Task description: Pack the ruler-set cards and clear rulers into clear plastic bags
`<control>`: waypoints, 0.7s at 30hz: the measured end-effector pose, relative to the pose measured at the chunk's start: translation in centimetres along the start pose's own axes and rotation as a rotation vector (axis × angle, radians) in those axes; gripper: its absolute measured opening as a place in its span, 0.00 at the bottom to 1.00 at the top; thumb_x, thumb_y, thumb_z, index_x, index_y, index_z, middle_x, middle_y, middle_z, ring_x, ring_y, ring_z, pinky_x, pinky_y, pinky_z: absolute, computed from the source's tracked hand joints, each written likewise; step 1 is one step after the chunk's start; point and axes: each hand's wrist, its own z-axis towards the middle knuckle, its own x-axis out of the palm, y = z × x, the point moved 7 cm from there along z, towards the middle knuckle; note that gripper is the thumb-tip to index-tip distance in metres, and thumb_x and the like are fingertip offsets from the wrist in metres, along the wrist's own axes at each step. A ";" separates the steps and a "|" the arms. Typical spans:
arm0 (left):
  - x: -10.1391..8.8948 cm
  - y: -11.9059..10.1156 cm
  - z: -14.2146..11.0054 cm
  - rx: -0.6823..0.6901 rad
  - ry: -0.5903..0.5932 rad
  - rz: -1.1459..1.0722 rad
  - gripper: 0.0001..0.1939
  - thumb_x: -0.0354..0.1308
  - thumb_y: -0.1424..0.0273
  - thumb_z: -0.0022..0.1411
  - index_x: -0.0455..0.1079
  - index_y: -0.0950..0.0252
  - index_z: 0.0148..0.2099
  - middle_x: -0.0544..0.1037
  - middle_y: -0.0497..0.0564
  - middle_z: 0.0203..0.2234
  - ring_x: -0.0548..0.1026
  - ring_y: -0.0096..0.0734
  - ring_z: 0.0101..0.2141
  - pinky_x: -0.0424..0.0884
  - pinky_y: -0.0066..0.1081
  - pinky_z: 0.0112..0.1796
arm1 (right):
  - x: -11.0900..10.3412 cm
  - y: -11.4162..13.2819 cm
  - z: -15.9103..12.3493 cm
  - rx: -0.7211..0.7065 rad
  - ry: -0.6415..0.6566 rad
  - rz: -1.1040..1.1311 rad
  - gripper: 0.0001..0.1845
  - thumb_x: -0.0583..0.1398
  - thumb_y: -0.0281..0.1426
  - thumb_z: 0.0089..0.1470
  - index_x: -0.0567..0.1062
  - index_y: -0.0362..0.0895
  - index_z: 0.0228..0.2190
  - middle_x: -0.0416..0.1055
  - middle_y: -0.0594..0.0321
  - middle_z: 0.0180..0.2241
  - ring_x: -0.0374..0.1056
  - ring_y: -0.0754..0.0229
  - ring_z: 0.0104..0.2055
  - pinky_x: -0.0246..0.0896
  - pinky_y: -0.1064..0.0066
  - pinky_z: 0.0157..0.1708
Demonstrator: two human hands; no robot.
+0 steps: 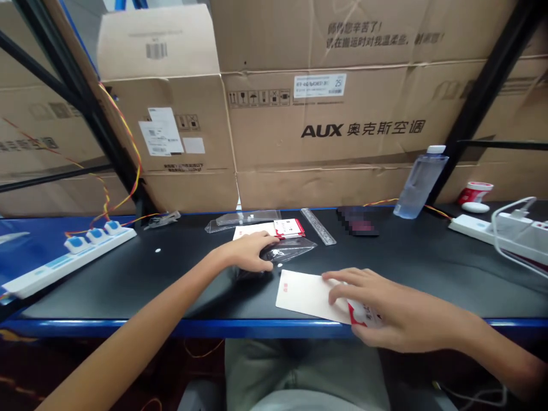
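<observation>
Head view: the right hand [385, 308] is gripping a white card [303, 294] near the desk's front edge, its fingers spreading over the top and its thumb bearing on the near side. A red-and-white end of that card is showing partly under the palm, and its near corner is overlapping the blue front edge of the desk [192, 327]. The left hand [250, 251] is lying farther from that edge, beside a clear plastic bag [293, 249]; its thumb is standing apart from the fingers, but I cannot tell whether it is pinching the plastic. Just behind it, a second card [252, 230] is lying with a red-and-white piece [289, 228] at its right end.

Toward the desk's back edge, a clear sleeve [248, 217] and a transparent ruler [319, 226] are lying near a dark item [359, 221] (pixelation is hiding its details). A clear bottle [420, 182] with a white cap is standing by the back right corner, left of a white power strip [479, 228]. Another power strip [68, 264] is running along the left side. Large cardboard boxes [363, 128] are rising behind the back edge.
</observation>
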 end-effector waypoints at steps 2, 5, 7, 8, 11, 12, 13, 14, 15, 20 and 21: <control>-0.3 -0.4 -0.4 -0.001 -0.022 0.015 0.41 0.60 0.62 0.55 0.58 0.61 0.71 0.69 0.57 0.61 0.72 0.45 0.55 0.69 0.34 0.52 | 0.0 0.0 0.3 0.007 0.005 -0.020 0.25 0.59 0.27 0.51 0.74 0.56 0.50 0.62 0.62 0.65 0.61 0.45 0.64 0.62 0.51 0.59; -0.5 -1.3 -1.7 -0.040 -0.064 0.066 0.35 0.59 0.59 0.57 0.63 0.59 0.67 0.71 0.56 0.60 0.73 0.47 0.55 0.69 0.36 0.51 | 0.1 -0.3 -0.1 0.036 0.008 -0.019 0.33 0.62 0.30 0.51 0.69 0.60 0.58 0.61 0.61 0.65 0.61 0.45 0.63 0.61 0.52 0.59; -0.5 -2.1 -2.8 -0.089 -0.080 0.119 0.28 0.58 0.56 0.58 0.72 0.60 0.59 0.76 0.58 0.53 0.76 0.52 0.50 0.71 0.40 0.46 | 0.2 -0.9 -0.6 0.061 0.003 -0.001 0.36 0.63 0.32 0.50 0.67 0.62 0.60 0.60 0.62 0.65 0.62 0.46 0.63 0.61 0.54 0.60; -0.4 -2.6 -3.3 -0.115 -0.084 0.147 0.25 0.57 0.54 0.58 0.75 0.62 0.54 0.79 0.59 0.48 0.78 0.54 0.46 0.71 0.42 0.42 | 0.3 -1.3 -0.9 0.079 -0.004 0.016 0.37 0.63 0.32 0.50 0.66 0.63 0.61 0.59 0.62 0.66 0.62 0.46 0.63 0.62 0.55 0.59; 0.1 -4.0 -4.3 -0.179 -0.095 0.221 0.22 0.55 0.51 0.58 0.78 0.65 0.37 0.81 0.63 0.32 0.79 0.57 0.35 0.69 0.43 0.34 | 0.3 -2.9 -1.6 0.122 -0.041 0.068 0.40 0.65 0.35 0.50 0.63 0.63 0.63 0.56 0.61 0.67 0.60 0.43 0.65 0.62 0.54 0.60; 0.3 -4.4 -4.5 -0.199 -0.102 0.240 0.23 0.54 0.50 0.59 0.77 0.65 0.32 0.80 0.63 0.29 0.79 0.56 0.32 0.68 0.43 0.32 | 0.0 -3.3 -1.6 0.127 -0.066 0.082 0.40 0.66 0.37 0.50 0.64 0.62 0.63 0.56 0.60 0.67 0.59 0.41 0.66 0.61 0.53 0.61; 0.6 -4.8 -4.5 -0.218 -0.109 0.253 0.24 0.53 0.49 0.59 0.76 0.65 0.29 0.79 0.63 0.27 0.79 0.56 0.31 0.67 0.42 0.31 | -0.3 -3.6 -1.5 0.129 -0.102 0.092 0.39 0.66 0.38 0.50 0.65 0.60 0.63 0.56 0.58 0.67 0.58 0.39 0.66 0.59 0.52 0.62; 0.8 -5.1 -4.5 -0.234 -0.117 0.260 0.25 0.52 0.48 0.60 0.74 0.65 0.27 0.79 0.63 0.25 0.79 0.55 0.30 0.66 0.41 0.30 | -0.8 -3.7 -1.3 0.129 -0.147 0.099 0.38 0.66 0.39 0.50 0.66 0.58 0.62 0.57 0.57 0.67 0.57 0.38 0.66 0.58 0.51 0.63; 1.0 -5.4 -4.4 -0.246 -0.124 0.259 0.26 0.52 0.48 0.60 0.74 0.64 0.27 0.79 0.63 0.25 0.79 0.54 0.29 0.66 0.40 0.29 | -1.4 -3.6 -1.0 0.131 -0.198 0.104 0.35 0.66 0.41 0.51 0.68 0.57 0.60 0.58 0.56 0.66 0.58 0.38 0.66 0.56 0.50 0.63; 2.4 -6.2 -3.3 -0.299 -0.163 0.187 0.26 0.47 0.47 0.64 0.75 0.62 0.34 0.81 0.60 0.30 0.80 0.51 0.31 0.64 0.37 0.28 | -2.4 -1.0 1.4 0.213 -0.355 0.114 0.25 0.65 0.46 0.52 0.75 0.55 0.51 0.62 0.60 0.63 0.65 0.45 0.60 0.64 0.56 0.57; 2.6 -6.2 -3.2 -0.316 -0.171 0.170 0.25 0.47 0.48 0.65 0.74 0.61 0.35 0.81 0.60 0.30 0.80 0.50 0.31 0.64 0.37 0.28 | -2.2 -0.3 1.8 0.223 -0.352 0.097 0.23 0.65 0.46 0.52 0.76 0.55 0.50 0.64 0.60 0.61 0.66 0.46 0.58 0.66 0.58 0.55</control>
